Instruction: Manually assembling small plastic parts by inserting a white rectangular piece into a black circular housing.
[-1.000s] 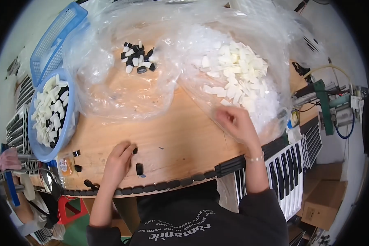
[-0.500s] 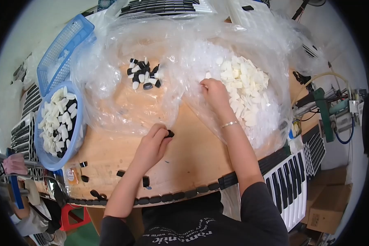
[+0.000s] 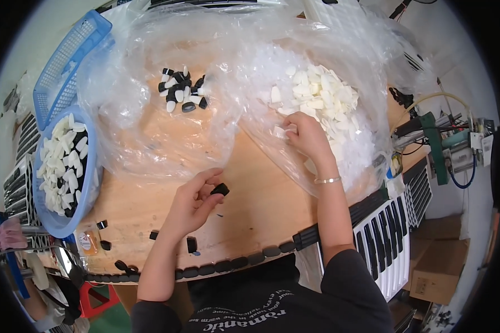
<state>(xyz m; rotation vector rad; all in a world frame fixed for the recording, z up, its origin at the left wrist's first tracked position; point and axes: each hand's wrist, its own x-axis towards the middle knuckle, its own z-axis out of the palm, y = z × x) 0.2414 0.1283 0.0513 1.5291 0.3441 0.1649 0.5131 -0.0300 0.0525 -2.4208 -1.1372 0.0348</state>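
A small black cap (image 3: pixel 220 189) is pinched at the fingertips of the left hand (image 3: pixel 194 202) above the counter (image 3: pixel 261 205). The right hand (image 3: pixel 308 136) is closed on a white piece (image 3: pixel 280 131) inside the clear bag (image 3: pixel 339 66). The light pinch could probably let the cap slip, and neighbouring pieces could be dragged out.

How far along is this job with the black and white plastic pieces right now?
Done: the blue basket at the left holds many white pieces, and a small group of joined black-and-white pieces lies on the plastic sheet. In hand: the left hand pinches a small black cap; the right hand reaches into the white pile. Left: that large pile and loose black caps along the table edge.
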